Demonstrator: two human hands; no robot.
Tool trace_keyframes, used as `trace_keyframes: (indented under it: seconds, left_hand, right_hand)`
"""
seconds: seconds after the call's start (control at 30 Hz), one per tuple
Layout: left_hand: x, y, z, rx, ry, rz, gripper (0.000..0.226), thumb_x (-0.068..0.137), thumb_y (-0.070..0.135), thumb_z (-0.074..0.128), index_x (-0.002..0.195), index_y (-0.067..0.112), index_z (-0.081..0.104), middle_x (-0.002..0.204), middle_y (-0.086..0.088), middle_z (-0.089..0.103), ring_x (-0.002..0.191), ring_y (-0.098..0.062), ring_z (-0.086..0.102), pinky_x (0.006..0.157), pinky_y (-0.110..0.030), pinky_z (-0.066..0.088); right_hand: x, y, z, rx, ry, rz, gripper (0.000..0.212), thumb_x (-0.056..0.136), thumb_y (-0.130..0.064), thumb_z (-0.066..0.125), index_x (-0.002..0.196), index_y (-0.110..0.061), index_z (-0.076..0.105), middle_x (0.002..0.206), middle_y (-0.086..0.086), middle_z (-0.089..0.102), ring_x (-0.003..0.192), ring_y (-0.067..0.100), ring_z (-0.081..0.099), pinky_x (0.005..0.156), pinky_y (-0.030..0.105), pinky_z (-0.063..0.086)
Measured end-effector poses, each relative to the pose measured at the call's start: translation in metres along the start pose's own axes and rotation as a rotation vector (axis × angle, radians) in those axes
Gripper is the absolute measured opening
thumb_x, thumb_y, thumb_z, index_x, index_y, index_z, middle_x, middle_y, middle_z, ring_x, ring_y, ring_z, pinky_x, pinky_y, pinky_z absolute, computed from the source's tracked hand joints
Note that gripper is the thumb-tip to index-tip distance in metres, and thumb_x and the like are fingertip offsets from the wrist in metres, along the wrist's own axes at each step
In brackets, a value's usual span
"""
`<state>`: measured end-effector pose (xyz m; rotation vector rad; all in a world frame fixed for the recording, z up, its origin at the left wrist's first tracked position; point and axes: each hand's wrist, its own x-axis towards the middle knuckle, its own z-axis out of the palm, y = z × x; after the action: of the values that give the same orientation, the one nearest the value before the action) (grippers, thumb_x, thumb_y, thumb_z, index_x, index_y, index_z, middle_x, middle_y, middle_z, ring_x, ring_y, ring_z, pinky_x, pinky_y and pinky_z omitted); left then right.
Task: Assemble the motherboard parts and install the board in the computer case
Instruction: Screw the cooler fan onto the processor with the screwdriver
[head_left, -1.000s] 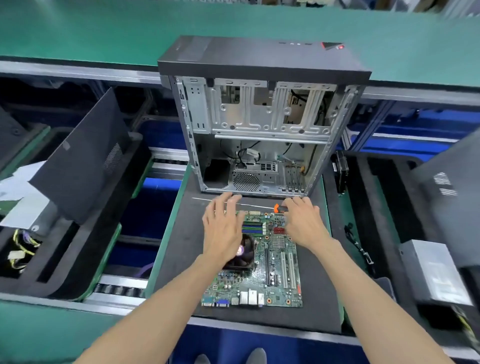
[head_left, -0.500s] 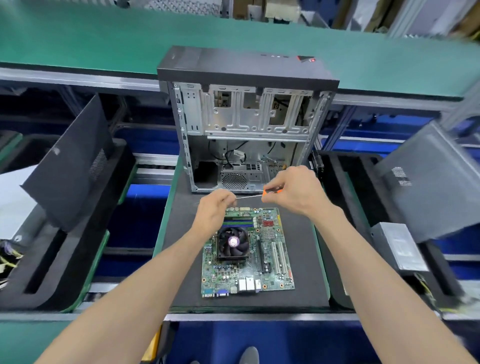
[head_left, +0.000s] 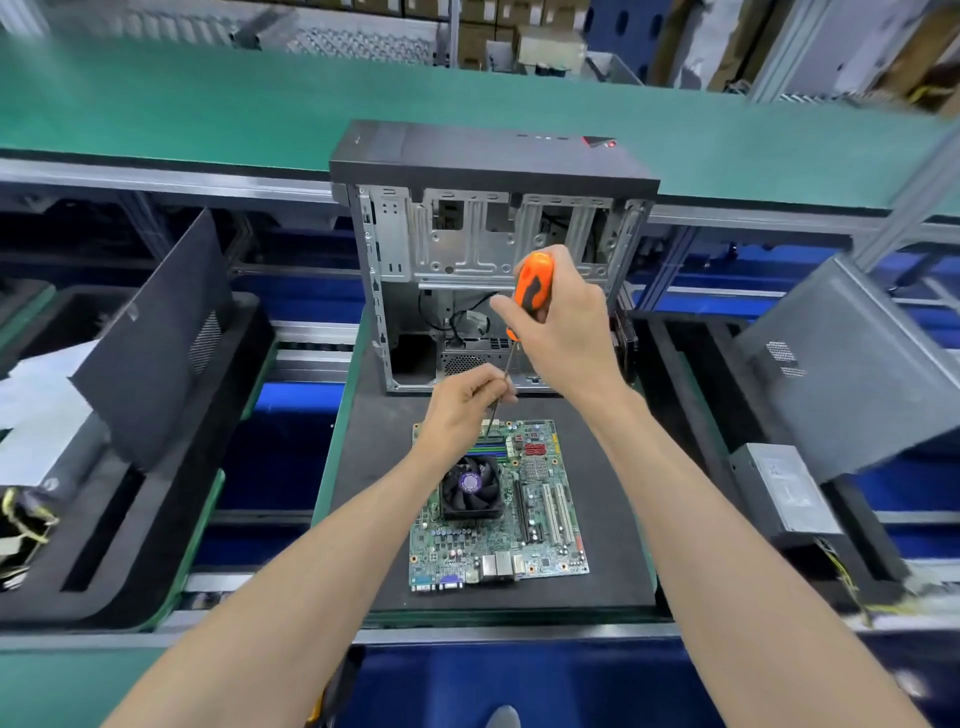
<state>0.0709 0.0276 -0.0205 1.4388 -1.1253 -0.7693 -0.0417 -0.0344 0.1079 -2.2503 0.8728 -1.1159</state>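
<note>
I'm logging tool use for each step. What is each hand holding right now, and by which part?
One screwdriver: the right hand grips its orange handle, and the left hand pinches the thin metal shaft near the tip.

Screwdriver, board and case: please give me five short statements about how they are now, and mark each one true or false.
1. The right hand grips the orange handle of the screwdriver. True.
2. The left hand pinches the screwdriver's shaft near its tip. True.
3. The board is already mounted inside the case. False: it lies flat on the black mat in front of the case.
4. The case is closed on the side facing the person. False: that side is open and the metal interior shows.
5. A fan sits on the board. True.
</note>
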Motion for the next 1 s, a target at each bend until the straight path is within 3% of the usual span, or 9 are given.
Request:
trace_keyframes:
  seconds: [0.17,0.3,0.43,0.5,0.57,0.67,0.77,0.83,1.0]
  left_hand:
    - [-0.003,-0.01,0.002,0.001,-0.076,-0.037,0.035,0.097,0.006,0.055,0.08,0.032,0.07,0.089,0.003,0.074,0.092,-0.016,0.069,0.083,-0.028,0.055]
    - [-0.01,-0.033,0.005,0.198,-0.227,-0.12,0.026,0.097,0.006,0.059,0.081,0.022,0.071,0.088,0.014,0.073,0.088,0.004,0.066,0.084,-0.013,0.047]
    - [-0.013,-0.048,0.012,0.309,-0.277,-0.159,0.02,0.098,0.007,0.058,0.082,0.011,0.071,0.077,0.024,0.067,0.071,0.006,0.061,0.069,-0.01,0.045]
    - [-0.013,-0.05,0.014,0.338,-0.301,-0.145,0.024,0.099,0.007,0.056,0.079,0.015,0.067,0.062,0.029,0.062,0.053,0.01,0.053,0.054,-0.004,0.036]
    - [-0.012,-0.051,0.013,0.366,-0.321,-0.14,0.029,0.1,0.01,0.054,0.075,0.023,0.063,0.059,0.032,0.059,0.045,0.008,0.047,0.047,-0.008,0.033]
    - [-0.01,-0.055,0.012,0.378,-0.349,-0.135,0.032,0.101,0.011,0.053,0.076,0.028,0.063,0.067,0.027,0.062,0.061,0.013,0.053,0.056,-0.005,0.035]
    - [-0.01,-0.056,0.011,0.387,-0.39,-0.129,0.03,0.102,0.011,0.049,0.08,0.027,0.062,0.073,0.033,0.062,0.073,0.016,0.055,0.063,-0.003,0.035]
    - [-0.009,-0.057,0.01,0.403,-0.411,-0.115,0.032,0.102,0.012,0.048,0.079,0.031,0.06,0.077,0.035,0.062,0.077,0.012,0.056,0.065,-0.003,0.035]
    - [-0.009,-0.064,0.009,0.402,-0.405,-0.111,0.03,0.102,0.01,0.048,0.08,0.027,0.061,0.079,0.021,0.065,0.081,0.006,0.057,0.072,-0.009,0.039]
  right_hand:
    - [-0.004,0.005,0.003,-0.068,-0.001,-0.043,0.033,0.091,-0.035,0.068,0.107,-0.012,0.05,0.064,-0.003,0.049,0.058,0.015,0.046,0.06,0.027,0.034]
    - [-0.001,0.005,0.003,-0.07,0.047,-0.062,0.033,0.094,-0.037,0.064,0.109,-0.015,0.046,0.06,-0.007,0.041,0.055,0.009,0.048,0.055,0.012,0.033]
    - [0.0,0.008,0.004,-0.116,0.072,-0.071,0.035,0.096,-0.041,0.061,0.111,-0.014,0.044,0.058,-0.008,0.04,0.051,0.009,0.048,0.054,0.012,0.035]
    - [-0.002,0.01,0.005,-0.119,0.087,-0.078,0.035,0.096,-0.039,0.061,0.111,-0.013,0.044,0.058,-0.009,0.038,0.053,0.007,0.048,0.055,0.011,0.035]
    - [-0.003,0.012,0.005,-0.113,0.098,-0.079,0.034,0.096,-0.039,0.062,0.111,-0.014,0.044,0.057,-0.01,0.038,0.051,0.009,0.049,0.053,0.014,0.034]
    - [-0.003,0.014,0.005,-0.106,0.113,-0.064,0.034,0.096,-0.041,0.061,0.111,-0.016,0.043,0.057,-0.008,0.04,0.049,0.014,0.05,0.052,0.023,0.036]
    - [-0.004,0.014,0.002,-0.088,0.122,-0.06,0.034,0.096,-0.04,0.061,0.111,-0.016,0.042,0.058,-0.005,0.044,0.05,0.015,0.052,0.052,0.026,0.039]
    - [-0.004,0.014,0.002,-0.086,0.124,-0.062,0.034,0.096,-0.04,0.061,0.112,-0.016,0.042,0.059,-0.006,0.044,0.05,0.012,0.053,0.052,0.02,0.04]
    - [-0.001,0.013,0.003,-0.065,0.121,-0.054,0.034,0.096,-0.038,0.062,0.112,-0.015,0.043,0.058,-0.011,0.037,0.054,0.005,0.05,0.053,0.011,0.037]
